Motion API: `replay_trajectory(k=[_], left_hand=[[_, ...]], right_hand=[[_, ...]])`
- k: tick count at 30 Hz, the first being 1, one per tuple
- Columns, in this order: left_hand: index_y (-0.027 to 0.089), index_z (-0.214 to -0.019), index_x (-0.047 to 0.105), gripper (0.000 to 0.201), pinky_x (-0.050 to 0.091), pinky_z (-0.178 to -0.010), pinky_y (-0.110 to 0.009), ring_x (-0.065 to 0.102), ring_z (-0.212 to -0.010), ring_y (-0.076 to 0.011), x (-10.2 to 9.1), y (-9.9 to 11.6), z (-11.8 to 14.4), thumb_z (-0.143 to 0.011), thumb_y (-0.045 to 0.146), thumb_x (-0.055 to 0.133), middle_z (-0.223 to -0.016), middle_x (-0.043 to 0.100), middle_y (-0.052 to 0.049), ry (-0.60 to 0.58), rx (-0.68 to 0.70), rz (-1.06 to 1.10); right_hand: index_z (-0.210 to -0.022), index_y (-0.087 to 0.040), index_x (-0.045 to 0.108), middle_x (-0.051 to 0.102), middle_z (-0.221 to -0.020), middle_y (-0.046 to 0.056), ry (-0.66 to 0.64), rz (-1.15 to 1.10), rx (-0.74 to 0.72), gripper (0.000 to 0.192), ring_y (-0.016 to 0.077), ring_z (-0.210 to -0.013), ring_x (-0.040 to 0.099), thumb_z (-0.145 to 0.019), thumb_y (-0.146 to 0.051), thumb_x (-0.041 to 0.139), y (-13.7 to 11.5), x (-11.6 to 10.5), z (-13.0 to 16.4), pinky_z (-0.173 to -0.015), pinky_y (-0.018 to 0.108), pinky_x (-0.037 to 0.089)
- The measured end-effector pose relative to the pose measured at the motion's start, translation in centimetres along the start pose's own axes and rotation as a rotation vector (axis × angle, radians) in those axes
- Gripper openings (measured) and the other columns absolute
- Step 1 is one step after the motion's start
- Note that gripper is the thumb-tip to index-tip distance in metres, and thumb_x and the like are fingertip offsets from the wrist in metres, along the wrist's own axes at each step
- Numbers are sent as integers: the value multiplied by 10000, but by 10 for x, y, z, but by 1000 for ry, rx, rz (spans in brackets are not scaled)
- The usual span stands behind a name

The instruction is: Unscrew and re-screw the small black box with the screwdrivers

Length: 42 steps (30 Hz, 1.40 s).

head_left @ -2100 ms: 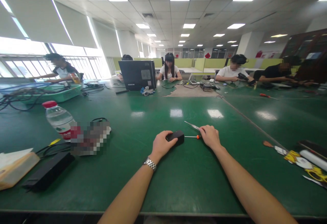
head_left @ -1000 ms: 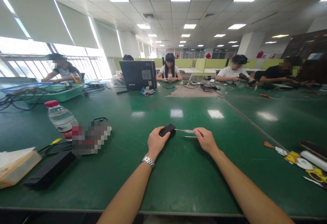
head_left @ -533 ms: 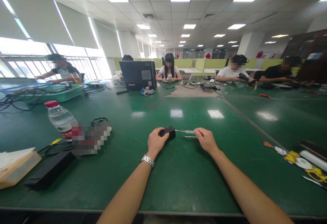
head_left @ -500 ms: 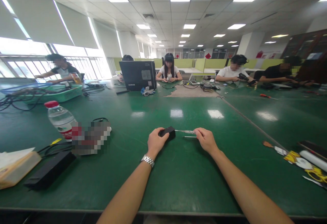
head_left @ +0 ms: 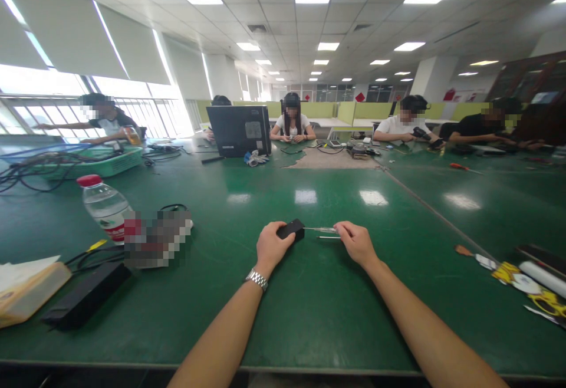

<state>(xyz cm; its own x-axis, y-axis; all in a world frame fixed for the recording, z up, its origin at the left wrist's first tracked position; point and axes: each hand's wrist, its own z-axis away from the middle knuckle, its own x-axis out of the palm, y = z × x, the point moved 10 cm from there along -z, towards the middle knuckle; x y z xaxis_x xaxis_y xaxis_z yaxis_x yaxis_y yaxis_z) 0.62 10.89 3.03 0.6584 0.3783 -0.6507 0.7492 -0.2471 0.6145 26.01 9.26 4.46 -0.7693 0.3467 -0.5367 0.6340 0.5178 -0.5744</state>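
Note:
My left hand point(head_left: 270, 247), with a metal watch point(head_left: 257, 279) at its wrist, is closed around a small black box point(head_left: 296, 229) low over the green table. In my right hand point(head_left: 357, 243) is a thin screwdriver point(head_left: 326, 230) with a clear handle, pinched between thumb and fingers. Its shaft points left, and the tip meets the right end of the box; whether it sits in a hole is too small to tell. Just below it a second thin metal rod point(head_left: 328, 237) runs to my right fingers, which hide its other end.
On the left are a water bottle point(head_left: 106, 206), a long black case point(head_left: 91, 293), a tissue pack point(head_left: 33, 293) and a green basket point(head_left: 112, 163) of cables. Yellow-handled scissors point(head_left: 547, 303) lie at right. Across the table stands a computer case point(head_left: 239, 131); several people sit beyond.
The black box and my left hand have shifted slightly right. My right hand has barely moved, with the screwdriver still at the box. A person at far left has stretched an arm further out.

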Motion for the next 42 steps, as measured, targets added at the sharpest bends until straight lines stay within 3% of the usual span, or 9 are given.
replay_trajectory(k=[8,18,26,42], left_hand=[[198,-990,644,286,478,-778,-319,596,-926,-239,-2,12,2,-733,313,695,-990,655,-59,-3,88,-58],[226,-999,635,285,449,-866,-332,562,-996,-250,-6,42,8,-724,268,700,-1017,649,-47,-16,210,-76],[195,-1000,642,291,479,-797,-315,605,-935,-228,-10,14,2,-737,307,698,-1006,664,-55,49,65,-28],[199,-972,656,284,491,-736,-296,628,-885,-217,-3,14,4,-727,331,709,-971,680,-41,-1,63,2]], right_hand=[[-869,-204,675,689,-721,21,57,51,-65,281,158,-596,615,-902,-373,453,-12,-6,3,-581,254,421],[-943,-219,680,725,-821,43,43,34,-90,288,171,-642,657,-904,-385,449,-25,1,8,-610,260,465],[-896,-187,667,531,-474,-27,236,-154,114,301,142,-427,525,-901,-396,449,2,-18,10,-472,253,419],[-899,-183,670,553,-508,-17,202,-178,103,308,138,-450,530,-902,-395,446,1,-14,9,-484,247,421]])
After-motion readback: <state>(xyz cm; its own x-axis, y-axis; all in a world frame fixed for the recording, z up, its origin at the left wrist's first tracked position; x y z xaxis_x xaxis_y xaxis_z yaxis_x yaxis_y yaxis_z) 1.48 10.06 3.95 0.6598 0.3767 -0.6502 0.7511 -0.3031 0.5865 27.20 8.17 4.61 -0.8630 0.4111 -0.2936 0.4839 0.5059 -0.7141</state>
